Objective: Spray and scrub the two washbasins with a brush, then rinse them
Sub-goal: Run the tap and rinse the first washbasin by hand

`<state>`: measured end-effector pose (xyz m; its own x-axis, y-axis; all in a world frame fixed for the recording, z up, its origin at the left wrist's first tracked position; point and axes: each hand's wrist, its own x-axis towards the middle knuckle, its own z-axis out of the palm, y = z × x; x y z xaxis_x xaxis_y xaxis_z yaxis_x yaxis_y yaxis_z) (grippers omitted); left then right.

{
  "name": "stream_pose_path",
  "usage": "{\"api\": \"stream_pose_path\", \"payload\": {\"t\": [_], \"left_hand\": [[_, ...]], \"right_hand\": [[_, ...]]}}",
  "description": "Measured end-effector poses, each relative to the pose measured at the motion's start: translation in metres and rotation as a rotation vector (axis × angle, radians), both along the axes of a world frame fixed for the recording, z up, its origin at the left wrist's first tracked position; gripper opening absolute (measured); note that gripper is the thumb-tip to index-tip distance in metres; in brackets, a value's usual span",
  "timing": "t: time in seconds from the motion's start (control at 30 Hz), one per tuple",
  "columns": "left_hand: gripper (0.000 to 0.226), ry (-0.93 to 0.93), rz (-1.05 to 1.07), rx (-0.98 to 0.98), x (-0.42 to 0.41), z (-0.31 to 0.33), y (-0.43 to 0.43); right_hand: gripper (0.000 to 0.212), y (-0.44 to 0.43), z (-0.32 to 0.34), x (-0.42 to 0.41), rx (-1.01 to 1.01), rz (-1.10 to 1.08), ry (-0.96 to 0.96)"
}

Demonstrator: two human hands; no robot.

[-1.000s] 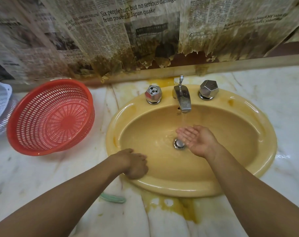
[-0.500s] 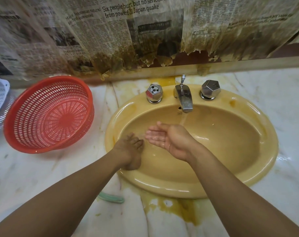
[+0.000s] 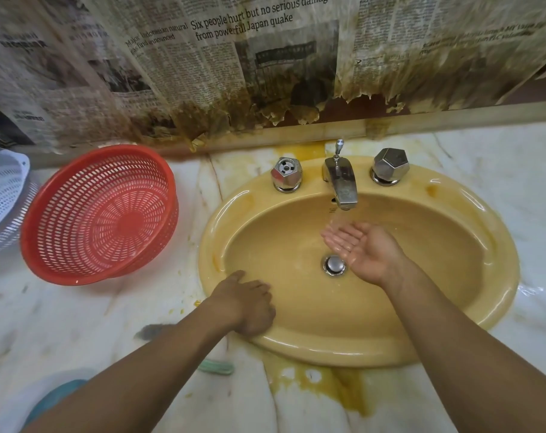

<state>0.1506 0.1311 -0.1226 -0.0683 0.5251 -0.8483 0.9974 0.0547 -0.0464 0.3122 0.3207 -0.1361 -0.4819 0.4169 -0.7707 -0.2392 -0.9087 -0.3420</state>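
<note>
One yellow washbasin point(image 3: 437, 270), sunk fixed in the marble counter point(image 3: 62, 323), looks hard and wet-slick, best rubbed flat-handed: right hand point(image 3: 363, 250) cups open under the faucet point(image 3: 342, 185), left hand point(image 3: 243, 303) curls against its near-left wall, grasp unclear.

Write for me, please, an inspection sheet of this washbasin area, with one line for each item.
Surface: marble counter, with yellow-brown stains in front of the washbasin.
Job's things: yellow washbasin; tap running; drain stopper at the bottom; left knob seems to lack its cap; no brush or spray clearly seen.
Clutter: red basket tilted, left of the washbasin; white basket at the left edge; green thing under the left forearm, unclear.
Hands: left hand, fingers curled, on the washbasin's near-left wall, nothing seen in it; right hand open, palm up under the water.
Cables: nothing seen.
Surroundings: stained, torn newspaper on the wall.
</note>
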Motion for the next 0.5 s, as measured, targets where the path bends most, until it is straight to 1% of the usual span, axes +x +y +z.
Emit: {"api": "stream_pose_path", "payload": {"t": [0.1, 0.17, 0.2, 0.27, 0.33, 0.4, 0.5], "left_hand": [[0.064, 0.068, -0.043, -0.023, -0.005, -0.010, 0.009], [0.065, 0.106, -0.053, -0.027, -0.006, -0.016, 0.014], [0.066, 0.116, -0.048, -0.019, -0.006, -0.018, 0.016], [0.066, 0.114, -0.036, -0.015, -0.003, -0.019, 0.017], [0.062, 0.040, -0.042, -0.049, 0.002, -0.014, 0.014], [0.057, -0.060, -0.065, -0.093, 0.009, -0.003, 0.011], [0.057, -0.107, 0.007, -0.061, 0.017, 0.008, 0.006]], "right_hand": [[0.038, -0.014, 0.015, -0.023, 0.039, 0.128, 0.064], [0.038, -0.022, 0.019, -0.032, 0.058, 0.222, 0.079], [0.038, -0.022, 0.019, -0.033, 0.064, 0.234, 0.073], [0.039, -0.016, 0.016, -0.028, 0.059, 0.164, 0.044], [0.039, -0.004, 0.007, -0.017, 0.011, 0.036, 0.032], [0.038, 0.007, 0.002, -0.009, -0.029, -0.039, 0.042], [0.035, 0.009, 0.004, -0.012, -0.016, -0.015, 0.034]]}}
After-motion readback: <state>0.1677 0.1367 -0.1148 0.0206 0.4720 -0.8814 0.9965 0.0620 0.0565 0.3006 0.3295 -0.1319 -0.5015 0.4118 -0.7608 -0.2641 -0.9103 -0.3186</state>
